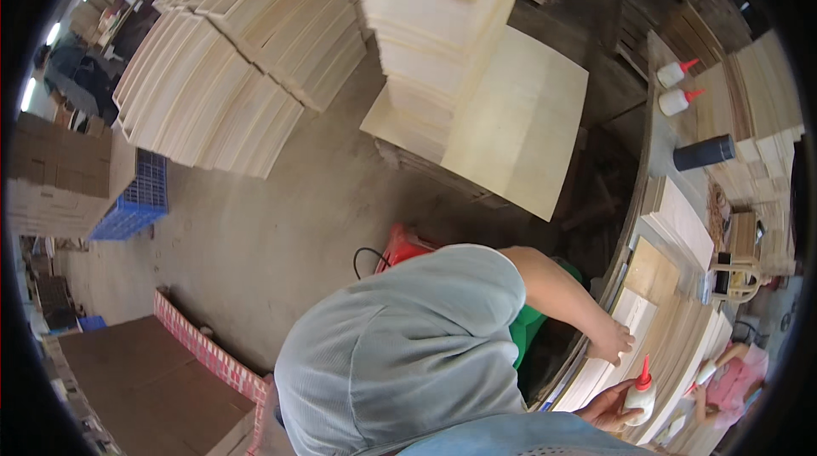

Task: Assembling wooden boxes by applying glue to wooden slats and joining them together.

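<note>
left hand: fingers spread flat on a pale wood sheet on the desk.
right hand: fingers wrapped around a red-tipped glue bottle.

Landmark = bench, running along the right side of the view. On its near end: stacked thin wood sheets; left hand flat on them, right hand just nearer along the bench, holding a glue bottle upright. On its far end: two more glue bottles lying side by side, a cylinder on its side just nearer than them. Left of the bench, on the floor: tall veneer stacks, a crate further left.
</note>
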{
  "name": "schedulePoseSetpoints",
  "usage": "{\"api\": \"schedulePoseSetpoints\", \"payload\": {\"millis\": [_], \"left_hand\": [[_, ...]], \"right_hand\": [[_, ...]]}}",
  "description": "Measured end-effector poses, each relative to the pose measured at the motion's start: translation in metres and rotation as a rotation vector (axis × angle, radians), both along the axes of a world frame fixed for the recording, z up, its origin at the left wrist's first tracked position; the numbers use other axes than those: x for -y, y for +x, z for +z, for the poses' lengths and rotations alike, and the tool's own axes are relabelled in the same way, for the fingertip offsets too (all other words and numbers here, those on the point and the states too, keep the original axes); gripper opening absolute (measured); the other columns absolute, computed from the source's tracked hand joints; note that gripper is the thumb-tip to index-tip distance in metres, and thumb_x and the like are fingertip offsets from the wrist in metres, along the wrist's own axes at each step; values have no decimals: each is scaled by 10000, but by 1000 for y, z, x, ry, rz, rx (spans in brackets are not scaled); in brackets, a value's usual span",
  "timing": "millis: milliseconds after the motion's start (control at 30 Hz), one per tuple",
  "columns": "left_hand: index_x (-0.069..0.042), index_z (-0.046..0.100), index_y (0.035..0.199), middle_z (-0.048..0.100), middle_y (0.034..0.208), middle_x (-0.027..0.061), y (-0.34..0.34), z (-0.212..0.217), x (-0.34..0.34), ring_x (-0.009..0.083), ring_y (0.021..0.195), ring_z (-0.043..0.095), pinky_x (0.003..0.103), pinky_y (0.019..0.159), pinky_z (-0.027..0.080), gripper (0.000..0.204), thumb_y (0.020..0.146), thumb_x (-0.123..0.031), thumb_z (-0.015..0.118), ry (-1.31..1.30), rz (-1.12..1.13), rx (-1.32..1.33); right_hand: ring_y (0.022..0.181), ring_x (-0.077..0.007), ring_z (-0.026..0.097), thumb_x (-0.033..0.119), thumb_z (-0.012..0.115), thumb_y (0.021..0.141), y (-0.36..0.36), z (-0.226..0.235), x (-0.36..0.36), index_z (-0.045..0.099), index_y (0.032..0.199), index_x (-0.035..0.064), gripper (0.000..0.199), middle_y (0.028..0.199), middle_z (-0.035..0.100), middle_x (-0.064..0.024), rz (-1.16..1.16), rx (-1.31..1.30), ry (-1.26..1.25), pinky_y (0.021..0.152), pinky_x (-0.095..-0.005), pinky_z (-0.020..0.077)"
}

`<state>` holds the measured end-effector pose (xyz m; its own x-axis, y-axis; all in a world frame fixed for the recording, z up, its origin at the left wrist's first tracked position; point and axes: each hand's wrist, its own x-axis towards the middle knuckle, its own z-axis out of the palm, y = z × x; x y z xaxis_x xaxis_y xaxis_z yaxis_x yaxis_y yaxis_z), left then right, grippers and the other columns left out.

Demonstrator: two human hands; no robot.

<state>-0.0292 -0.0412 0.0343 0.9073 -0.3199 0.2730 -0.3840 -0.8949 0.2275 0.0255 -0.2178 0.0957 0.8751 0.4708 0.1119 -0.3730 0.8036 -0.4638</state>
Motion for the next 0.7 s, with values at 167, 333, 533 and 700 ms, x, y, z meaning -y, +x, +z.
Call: {"api": "schedulePoseSetpoints", "payload": {"millis": [167, 333, 533, 700], "left_hand": [[-80, 693, 866, 660, 967, 157, -38, -9, -32, 333, 1043, 592, 459, 896, 419, 202, 725, -216, 641, -157, 104, 180], [-74, 657, 672, 638, 655, 112, -45, -14, -33, 302, 685, 641, 435, 694, 455, 176, 752, -227, 619, -319, 131, 495], [-70, 653, 674, 636, 679, 125, -52, -4, -28, 315, 728, 642, 446, 693, 480, 236, 778, -280, 624, -363, 182, 263], [-61, 644, 692, 639, 752, 134, -46, -10, -24, 331, 808, 631, 452, 696, 499, 201, 770, -239, 592, -261, 88, 435]], "right_hand": [[1199, -308, 484, 129, 710, 837, -4, 10, -27, 408, 1270, -110, 580, 1329, 447, -225, 29, 97, -68, 1059, -417, 438], [1201, -312, 486, 128, 695, 849, -8, 2, -36, 378, 1296, -102, 594, 1350, 424, -224, 63, 68, -49, 1042, -426, 457], [1222, -318, 468, 123, 677, 864, -4, -9, -36, 359, 1302, -115, 591, 1359, 413, -235, 110, 80, -78, 1051, -424, 449], [1238, -335, 453, 159, 695, 850, -1, -15, -21, 387, 1290, -114, 602, 1357, 427, -237, 86, 49, -130, 1078, -441, 410]]}}
